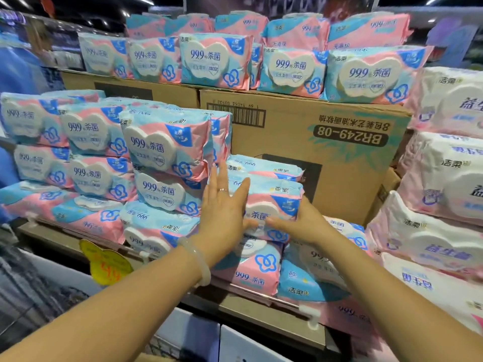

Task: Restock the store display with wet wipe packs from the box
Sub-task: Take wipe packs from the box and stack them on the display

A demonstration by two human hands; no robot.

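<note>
A pink and blue wet wipe pack (275, 198) stands tilted in the middle of the display, on top of other packs lying flat. My right hand (303, 223) grips its lower right side, fingers across the front. My left hand (222, 210) lies flat against its left side, fingers spread and pointing up, a ring and a pale bangle on it. Another pack (264, 167) lies just behind it. Stacked packs (167, 147) of the same kind rise to the left. No source box for the packs is in view.
A big cardboard box (326, 142) stands behind the held pack and carries a top row of packs (366, 74). White and pink packs (441, 173) are piled at the right. A yellow price tag (104, 262) hangs from the shelf edge (261, 307).
</note>
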